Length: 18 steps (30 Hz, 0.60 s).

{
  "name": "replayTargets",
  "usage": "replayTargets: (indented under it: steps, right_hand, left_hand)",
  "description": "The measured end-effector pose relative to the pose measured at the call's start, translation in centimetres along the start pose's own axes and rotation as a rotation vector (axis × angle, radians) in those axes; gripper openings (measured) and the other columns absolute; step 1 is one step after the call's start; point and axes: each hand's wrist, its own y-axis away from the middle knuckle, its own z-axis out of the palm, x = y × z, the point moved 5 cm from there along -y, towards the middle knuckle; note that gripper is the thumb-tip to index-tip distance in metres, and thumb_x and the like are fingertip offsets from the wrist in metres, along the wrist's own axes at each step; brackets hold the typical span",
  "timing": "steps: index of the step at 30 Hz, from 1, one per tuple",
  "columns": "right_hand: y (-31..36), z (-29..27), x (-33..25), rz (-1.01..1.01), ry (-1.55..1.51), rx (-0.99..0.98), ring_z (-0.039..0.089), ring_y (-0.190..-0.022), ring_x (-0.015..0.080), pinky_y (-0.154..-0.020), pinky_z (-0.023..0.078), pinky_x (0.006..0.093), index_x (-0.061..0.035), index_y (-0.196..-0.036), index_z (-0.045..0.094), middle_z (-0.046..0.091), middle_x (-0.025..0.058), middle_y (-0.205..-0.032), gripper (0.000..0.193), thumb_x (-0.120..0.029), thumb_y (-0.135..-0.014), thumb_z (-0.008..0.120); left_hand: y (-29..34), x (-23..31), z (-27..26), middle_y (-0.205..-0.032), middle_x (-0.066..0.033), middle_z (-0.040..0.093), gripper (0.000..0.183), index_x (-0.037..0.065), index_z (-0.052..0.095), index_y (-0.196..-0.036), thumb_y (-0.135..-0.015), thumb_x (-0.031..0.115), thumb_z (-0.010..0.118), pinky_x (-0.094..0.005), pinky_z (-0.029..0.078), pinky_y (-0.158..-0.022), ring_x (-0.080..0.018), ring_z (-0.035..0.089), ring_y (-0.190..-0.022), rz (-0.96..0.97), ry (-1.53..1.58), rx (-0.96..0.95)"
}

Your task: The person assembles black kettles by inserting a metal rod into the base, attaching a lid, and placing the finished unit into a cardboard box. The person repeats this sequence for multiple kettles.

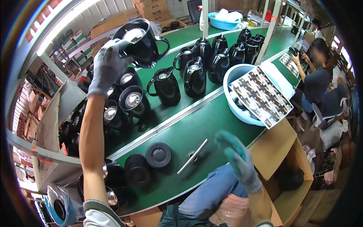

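Note:
My left hand (109,62), in a grey knit glove, grips a black vacuum jug (149,51) raised at the upper left. The jug is tilted, its silvery inside showing and its handle pointing right. My right hand (240,160), in a glove with a green palm, hovers over my lap at the bench's near edge. It is partly blurred, with fingers stretched out and nothing in them. On the green bench left of it lies a metal rod (193,157) across a small ring (194,155). Farther left, a round black disc (159,155) lies beside a stack of black discs (138,170).
Several closed black jugs (194,77) stand beyond a metal rail (170,119). Open jugs (134,100) crowd the left. A patterned sheet (262,96) covers part of a blue basin (228,79). An open cardboard box (280,151) is at right; a co-worker (317,79) sits beyond.

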Motion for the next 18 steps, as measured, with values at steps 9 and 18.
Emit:
replayTargets:
  steps: [9,18]
  right_hand:
    - [1.9,9.7,-9.6,-0.852,1.411,-0.221,0.038,-0.149,0.0398,-0.114,0.042,0.0565,-0.0158,-0.150,0.046,0.040,0.0153,-0.158,0.088,-0.034,-0.075,0.087]
    - [14.3,6.5,-1.1,-0.537,0.831,-0.128,0.069,-0.119,0.0365,-0.094,0.060,0.0412,-0.0030,-0.099,0.065,0.063,0.0223,-0.139,0.048,-0.018,-0.067,0.096]
  left_hand:
    - [17.1,17.3,-13.3,-0.097,-0.0074,0.069,0.040,0.013,0.074,-0.105,-0.067,0.014,0.086,-0.0393,0.057,-0.080,-0.0293,0.068,-0.092,0.242,0.377,-0.278]
    - [38.5,12.4,-11.8,-0.128,-0.0123,0.067,0.044,0.000,0.062,-0.136,-0.092,-0.002,0.065,-0.0334,0.052,-0.100,-0.0197,0.065,-0.116,-0.719,1.097,0.071]
